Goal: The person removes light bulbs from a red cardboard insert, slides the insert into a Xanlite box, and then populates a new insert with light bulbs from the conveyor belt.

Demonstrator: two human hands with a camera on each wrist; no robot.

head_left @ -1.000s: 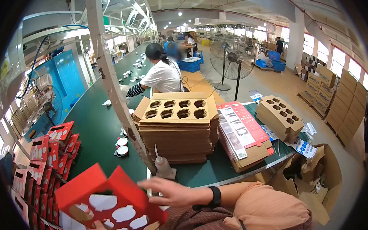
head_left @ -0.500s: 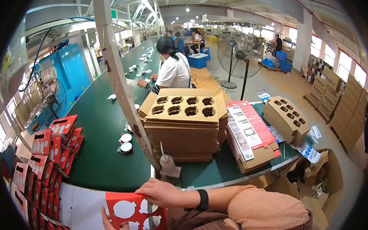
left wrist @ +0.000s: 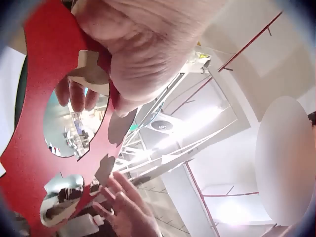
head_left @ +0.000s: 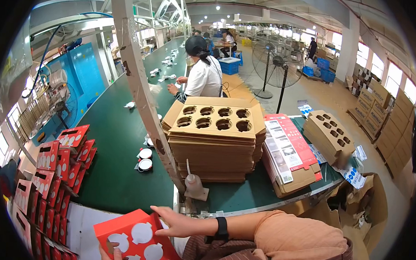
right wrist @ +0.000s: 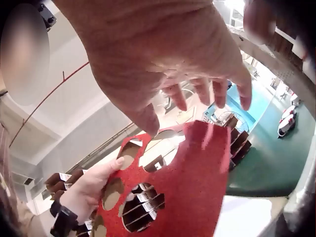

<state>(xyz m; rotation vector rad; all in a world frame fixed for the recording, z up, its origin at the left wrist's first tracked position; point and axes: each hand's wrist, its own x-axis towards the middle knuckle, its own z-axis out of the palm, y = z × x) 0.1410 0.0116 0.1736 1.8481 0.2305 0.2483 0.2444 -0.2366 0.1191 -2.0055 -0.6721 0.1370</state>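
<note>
- Red box [head_left: 136,248]: at the table's near edge, beside the white board [head_left: 83,229]; roughly square-on half a second ago, now tilted, with more of its plain side in view.
- Right hand [head_left: 179,222]: had the top edge, now fingers spread and straight, not gripping. Thumb close to the rim; can't tell if touching.
- Left hand [head_left: 111,258]: clamped on the box's edge, thumb in front, fingers behind, visible through a cutout.
- My read: left carries the box alone, mid-turn; right is between grips.
- Cutouts look unfilled.
</note>
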